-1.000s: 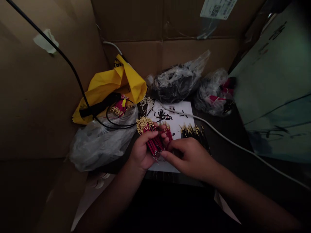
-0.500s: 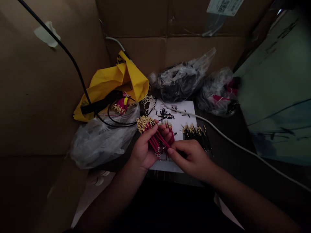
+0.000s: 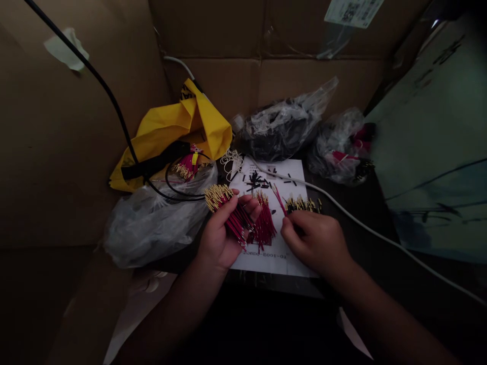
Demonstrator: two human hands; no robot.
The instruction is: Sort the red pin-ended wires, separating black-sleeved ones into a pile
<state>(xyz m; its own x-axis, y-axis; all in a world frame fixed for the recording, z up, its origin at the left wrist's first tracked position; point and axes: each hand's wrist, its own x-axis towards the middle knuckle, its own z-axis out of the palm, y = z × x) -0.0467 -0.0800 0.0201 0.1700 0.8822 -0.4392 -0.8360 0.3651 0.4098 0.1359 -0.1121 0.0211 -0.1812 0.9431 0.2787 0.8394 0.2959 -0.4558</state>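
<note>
My left hand is closed round a thick bundle of red wires with gold terminals at their upper ends and pale tips below. Between the fingertips of my right hand are a few red wires, their ends pointing up and left. A pile of red wires lies on a printed white sheet between my hands. Just beyond my right hand, black wires with gold terminals lie partly hidden by it. Short black tube pieces are scattered on the sheet's far part.
A yellow bag and a clear plastic bag lie at the left. Two filled plastic bags stand at the back. A white cable crosses the dark table; a black cable hangs at left. Cardboard walls the back.
My right hand has moved right, away from the bundle, with a few red wires in its fingers. My left hand with the bundle has shifted slightly left, uncovering more of the red pile.
</note>
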